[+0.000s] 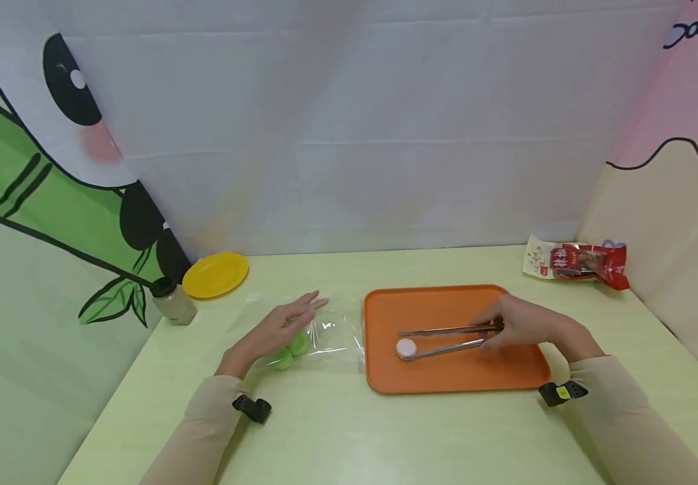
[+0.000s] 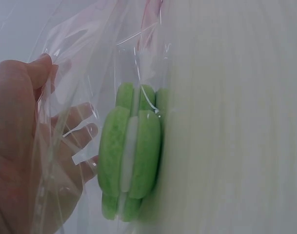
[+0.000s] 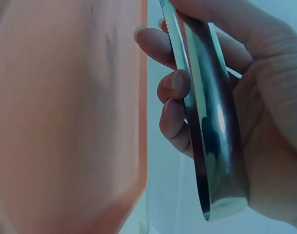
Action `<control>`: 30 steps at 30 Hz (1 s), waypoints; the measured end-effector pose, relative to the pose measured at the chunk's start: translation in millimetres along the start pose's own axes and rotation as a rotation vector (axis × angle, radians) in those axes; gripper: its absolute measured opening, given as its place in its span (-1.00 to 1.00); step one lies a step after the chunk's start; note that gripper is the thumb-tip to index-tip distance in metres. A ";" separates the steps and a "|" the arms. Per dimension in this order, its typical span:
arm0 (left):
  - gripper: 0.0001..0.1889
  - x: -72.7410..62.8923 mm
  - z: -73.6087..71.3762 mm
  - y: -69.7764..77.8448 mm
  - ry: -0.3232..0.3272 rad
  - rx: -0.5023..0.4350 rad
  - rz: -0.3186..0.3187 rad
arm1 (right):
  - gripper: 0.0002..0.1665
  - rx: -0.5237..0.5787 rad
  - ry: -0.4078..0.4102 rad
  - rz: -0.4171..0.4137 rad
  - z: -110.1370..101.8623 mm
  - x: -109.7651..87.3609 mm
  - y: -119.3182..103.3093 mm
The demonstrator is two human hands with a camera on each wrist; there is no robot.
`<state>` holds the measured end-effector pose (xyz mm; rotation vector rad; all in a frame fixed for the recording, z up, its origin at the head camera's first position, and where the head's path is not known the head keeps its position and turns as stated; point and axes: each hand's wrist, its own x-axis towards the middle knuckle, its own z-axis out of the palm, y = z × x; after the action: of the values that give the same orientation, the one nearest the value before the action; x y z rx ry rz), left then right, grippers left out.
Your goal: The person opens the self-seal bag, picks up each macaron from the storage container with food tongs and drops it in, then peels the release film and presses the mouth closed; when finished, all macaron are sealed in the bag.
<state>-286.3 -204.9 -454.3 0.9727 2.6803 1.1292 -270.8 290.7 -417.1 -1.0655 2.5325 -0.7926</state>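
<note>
We see the right hand (image 1: 525, 327) clamped on the tongs (image 1: 440, 331), its thumb and fingers curled round the handle end. The tongs reach leftward over the orange tray (image 1: 440, 377), their two arms spread. A pale pink macaron (image 1: 406, 347) sits on the left part of the tray, between the tips, touching the nearer arm and apart from the farther one.

The left hand (image 1: 279, 329) lies against a clear bag (image 1: 339, 337), its fingers extended and slightly apart; in the left wrist view we see some of them through the film. Inside the bag, close to that hand, lie green macarons (image 1: 298, 345). The bag is just left of the tray, on the pale table (image 1: 325, 431).

Behind the left hand we find a yellow plate (image 1: 215, 275) and, beside it, a dark-lidded jar (image 1: 174, 306). A red and white packet (image 1: 579, 263) lies at the far right, behind the right hand.
</note>
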 end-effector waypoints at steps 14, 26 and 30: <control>-0.53 -0.5 -0.7 2.8 -0.001 -0.012 0.007 | -0.58 0.067 -0.002 0.048 4.6 -0.8 13.1; -0.53 0.5 -0.1 -0.1 -0.001 -0.008 0.001 | -0.57 0.032 -0.005 0.051 6.5 0.1 14.4; -0.53 0.3 -0.1 0.4 0.001 -0.001 -0.002 | -0.59 0.024 0.001 0.044 5.4 0.5 13.3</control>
<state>-286.4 -204.6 -453.9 0.9693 2.6806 1.1308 -276.3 296.0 -429.3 -0.9988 2.5318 -0.8101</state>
